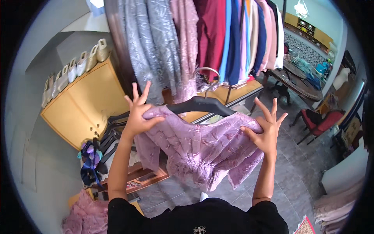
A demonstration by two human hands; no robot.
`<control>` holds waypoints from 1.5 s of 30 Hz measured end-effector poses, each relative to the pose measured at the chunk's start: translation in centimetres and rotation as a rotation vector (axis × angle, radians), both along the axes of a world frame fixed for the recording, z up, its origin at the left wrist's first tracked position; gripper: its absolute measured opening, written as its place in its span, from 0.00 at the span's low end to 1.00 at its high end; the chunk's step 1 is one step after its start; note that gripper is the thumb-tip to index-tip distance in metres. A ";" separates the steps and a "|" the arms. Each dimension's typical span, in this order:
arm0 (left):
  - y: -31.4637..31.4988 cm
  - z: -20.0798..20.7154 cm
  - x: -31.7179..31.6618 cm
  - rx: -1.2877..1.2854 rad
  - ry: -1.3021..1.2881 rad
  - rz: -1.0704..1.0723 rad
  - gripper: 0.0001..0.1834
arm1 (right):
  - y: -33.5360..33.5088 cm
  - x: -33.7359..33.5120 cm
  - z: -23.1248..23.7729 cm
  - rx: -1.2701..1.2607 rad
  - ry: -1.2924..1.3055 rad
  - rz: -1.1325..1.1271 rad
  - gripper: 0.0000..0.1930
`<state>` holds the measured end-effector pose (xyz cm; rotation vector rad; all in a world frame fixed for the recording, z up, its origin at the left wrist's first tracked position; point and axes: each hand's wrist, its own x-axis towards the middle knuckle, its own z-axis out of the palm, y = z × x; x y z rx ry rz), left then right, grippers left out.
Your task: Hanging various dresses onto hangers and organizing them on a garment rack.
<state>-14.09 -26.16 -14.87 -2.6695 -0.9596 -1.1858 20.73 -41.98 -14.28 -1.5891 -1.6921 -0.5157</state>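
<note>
Left hand (137, 117) and right hand (267, 130) each pinch a shoulder of a lilac textured garment (198, 150) on a black hanger (202, 104).

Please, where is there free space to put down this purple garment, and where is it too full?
The grey tiled floor between the red chair and the garment is bare. The yellow cabinet is bare below its row of shoes. The clothes rail is packed; both hands are occupied.

Rack of hanging garments (218, 35) stood behind. Pale heeled shoes (76, 68) lined top of yellow cabinet (83, 107). Pink fabric heap (83, 216) lay lower left. Red chair (321, 121) stood right, near dark table (298, 84).
</note>
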 end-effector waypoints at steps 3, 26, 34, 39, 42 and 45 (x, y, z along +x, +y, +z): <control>3.6 1.1 4.3 0.021 0.068 -0.092 0.22 | -0.3 2.4 1.1 0.005 0.039 -0.104 0.18; 25.7 22.0 33.1 0.374 0.258 -0.451 0.31 | 5.7 11.8 15.0 0.194 -0.050 -0.746 0.17; 31.9 29.9 30.0 0.925 0.048 0.034 0.36 | 16.6 12.7 22.0 0.361 -0.096 -0.677 0.22; 35.0 32.6 25.8 1.142 -0.098 0.360 0.48 | 24.6 12.8 28.2 0.343 -0.055 -0.702 0.29; 37.4 33.4 22.4 1.252 -0.015 0.610 0.37 | 28.5 10.1 31.0 0.252 0.057 -0.657 0.32; 38.9 33.5 18.8 1.279 -0.040 0.626 0.27 | 32.3 7.0 33.6 0.138 0.146 -0.603 0.30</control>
